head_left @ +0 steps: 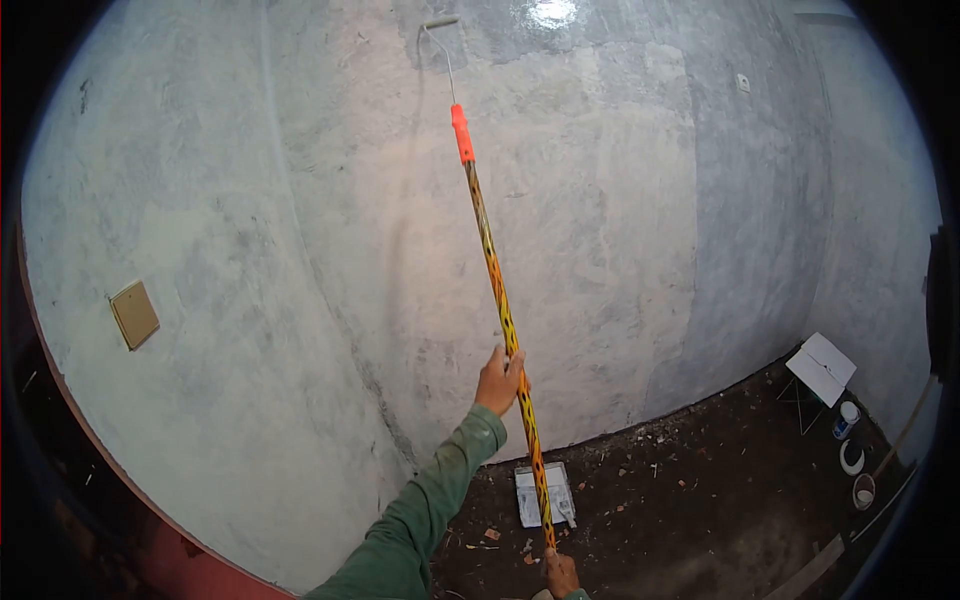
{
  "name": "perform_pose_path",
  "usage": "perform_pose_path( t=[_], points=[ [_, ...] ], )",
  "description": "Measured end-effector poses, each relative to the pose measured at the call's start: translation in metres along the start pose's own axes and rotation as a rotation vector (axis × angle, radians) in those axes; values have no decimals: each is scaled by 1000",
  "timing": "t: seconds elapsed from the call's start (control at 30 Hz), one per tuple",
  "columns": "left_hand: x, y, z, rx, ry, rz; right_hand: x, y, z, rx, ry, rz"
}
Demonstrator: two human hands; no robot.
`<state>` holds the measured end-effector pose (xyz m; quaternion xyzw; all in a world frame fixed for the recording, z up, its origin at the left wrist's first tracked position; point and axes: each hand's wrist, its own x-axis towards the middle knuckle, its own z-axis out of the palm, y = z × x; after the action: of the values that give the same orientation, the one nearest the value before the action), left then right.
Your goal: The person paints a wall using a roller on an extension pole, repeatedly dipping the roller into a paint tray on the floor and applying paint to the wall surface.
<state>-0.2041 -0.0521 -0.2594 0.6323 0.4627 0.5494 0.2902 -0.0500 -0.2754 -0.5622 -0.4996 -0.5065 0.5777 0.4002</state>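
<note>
A paint roller (440, 22) with an orange handle (461, 135) is fixed on a long yellow, orange and black patterned pole (504, 300). The roller lies against the upper part of the grey wall (540, 260). My left hand (500, 381) is wrapped round the middle of the pole, at the end of a green sleeve. Lower down, at the bottom edge of the view, my right hand (562, 574) grips the pole's lower end. Behind the pole, on the floor, sits a paint tray (527, 505).
At the right stand a white board on thin legs (822, 368), a white tub (847, 418) and a bucket (863, 491). Debris lies on the dark floor (660, 520). A tan square plate (134, 315) and a white socket (743, 83) are on the walls.
</note>
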Motion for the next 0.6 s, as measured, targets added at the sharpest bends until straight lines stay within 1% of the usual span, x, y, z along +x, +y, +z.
perform_pose_path(
  t=[0.03,0.07,0.1,0.13,0.2,0.23,0.3,0.4,0.47,0.57,0.6],
  points=[
    [-10,-7,5,22,-7,-12,-5,13,-1,1,6,-1],
    [-19,-14,9,19,-12,-9,-10,27,-2,-31,71,-31],
    [-30,-18,13,43,-20,-52,-16,37,-3,-63,135,-58],
    [-41,-24,16,68,-28,-95,-23,45,-4,-61,141,-57],
    [-60,-39,23,84,-53,-114,-39,55,-9,-33,147,52],
    [-70,-46,26,101,-70,-133,-51,48,-14,-32,150,55],
    [-90,-58,32,96,-96,-159,-72,31,-22,-20,19,364],
    [-114,-74,38,85,-125,-198,-70,29,-21,-31,26,330],
    [-117,-81,39,76,-132,-214,-68,28,-20,-44,36,296],
    [-115,-57,34,62,-122,-202,-67,29,-17,-63,46,252],
    [-110,-50,32,49,-90,-148,-65,29,-15,-69,48,235]
  ],
)
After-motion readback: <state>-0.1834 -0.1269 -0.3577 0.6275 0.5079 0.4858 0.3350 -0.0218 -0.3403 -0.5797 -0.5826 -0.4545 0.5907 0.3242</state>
